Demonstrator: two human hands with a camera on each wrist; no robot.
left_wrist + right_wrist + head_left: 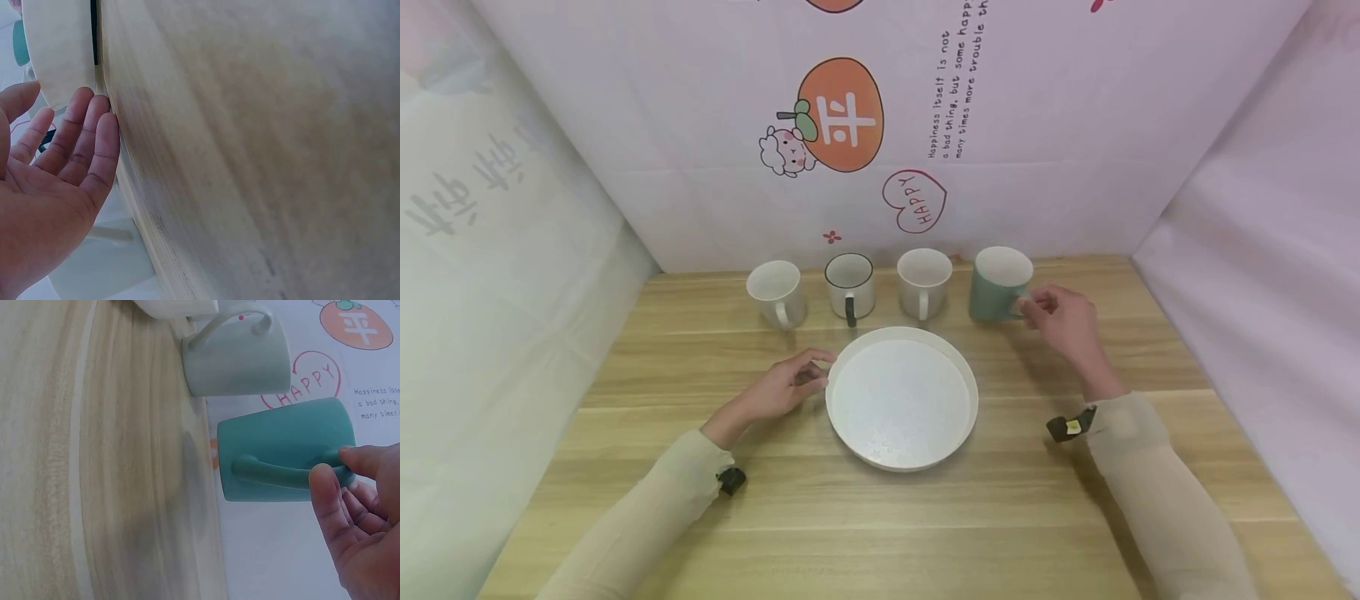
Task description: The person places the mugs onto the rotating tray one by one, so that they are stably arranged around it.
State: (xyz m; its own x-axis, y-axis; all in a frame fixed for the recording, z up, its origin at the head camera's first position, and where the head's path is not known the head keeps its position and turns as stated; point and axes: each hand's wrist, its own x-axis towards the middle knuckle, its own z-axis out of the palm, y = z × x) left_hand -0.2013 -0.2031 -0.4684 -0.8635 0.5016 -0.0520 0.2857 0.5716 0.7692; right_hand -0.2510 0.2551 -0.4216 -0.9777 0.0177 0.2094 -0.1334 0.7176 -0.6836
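Note:
With thumb and index finger, my right hand [1066, 323] pinches the handle of a green mug [992, 293] at the right end of a row of mugs. The right wrist view shows that mug's green handle [275, 475] and the fingers near its upper end; whether its base touches the table I cannot tell. At the left side of a round white tray [901, 404] is my left hand [781, 387], its fingers loosely bent and its palm bare in the left wrist view. Its fingertips are at the rim; contact is unclear.
Left of the green mug stand a white mug [924, 283], a white mug with a dark rim and dark handle [859, 296], and another white mug [777, 296]. Behind them rises a printed white cloth [715, 208]. All stand on a wooden table [850, 533].

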